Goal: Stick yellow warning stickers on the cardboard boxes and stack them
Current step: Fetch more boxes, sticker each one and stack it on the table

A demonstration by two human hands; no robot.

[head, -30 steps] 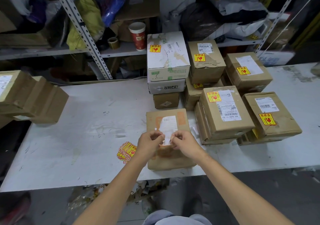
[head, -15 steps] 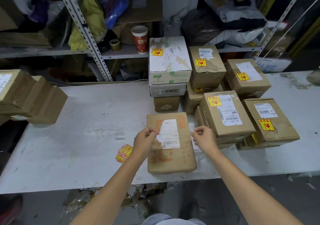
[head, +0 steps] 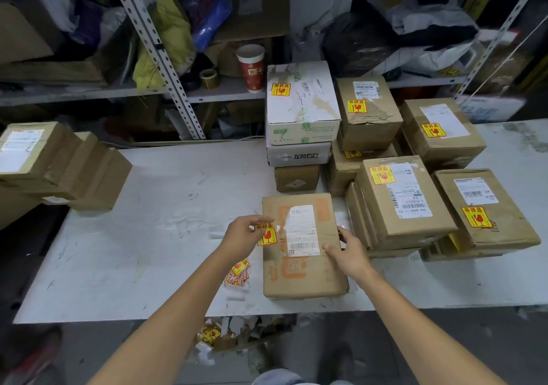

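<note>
White worktable [head: 166, 236], perforated metal shelving [head: 154, 43] behind (cluttered), grey floor [head: 444, 340], dim light.

Box [head: 299, 280] on table [head: 148, 251], sticker pile [head: 237, 272] just left, stacked boxes [head: 400, 206] behind and right — shelf [head: 222, 91] beyond.

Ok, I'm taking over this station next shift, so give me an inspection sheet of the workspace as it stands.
surface: white table, scuffed and marked.
job's things: box in front, white label, sticker at its left edge; stickered boxes stacked right; loose stickers by the left wrist; more boxes far left.
clutter: paper scraps on the floor under the table.
grips: left hand pinches the sticker; right hand rests on the box's right edge.
cables: thin cord behind the table, perhaps.
surroundings: shelf with cup, tape roll, bags.
</note>
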